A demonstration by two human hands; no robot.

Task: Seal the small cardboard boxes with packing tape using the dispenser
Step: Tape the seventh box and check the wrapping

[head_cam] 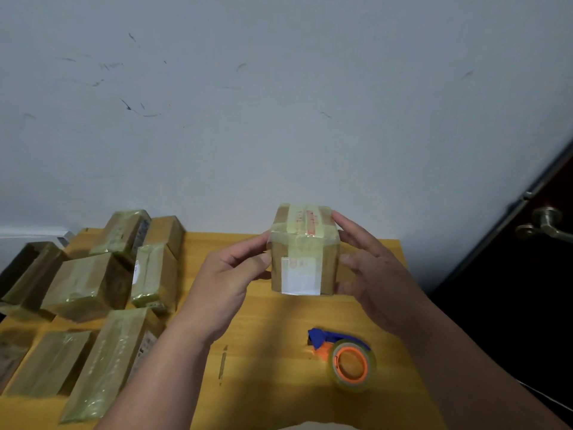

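A yellow wooden table (279,321) is set against a pale grey wall (248,103) on which dark scuff marks are noted. At the right edge of the view a dark door (527,274) with a metal lever handle (544,226) is seen. A group of taped cardboard boxes (93,283) is laid over the left part of the table, several of them touching one another and lying at differing angles. A tape dispenser (344,355), blue in body with an orange core and a clear roll, is placed on the table near the front, below the right forearm and apart from the boxes. A small cardboard box (305,251) is held up above the table's middle, between both hands; clear tape is seen across its top and down its near face, and a white label is fixed to that face. The left hand (229,274) is applied to the box's left side, thumb and fingers curled against the edge. The right hand (369,271) is applied to the right side, its fingers extended along the upper right corner and its thumb pressed on the near right edge. Both forearms are extended forward from the bottom of the view, bare.
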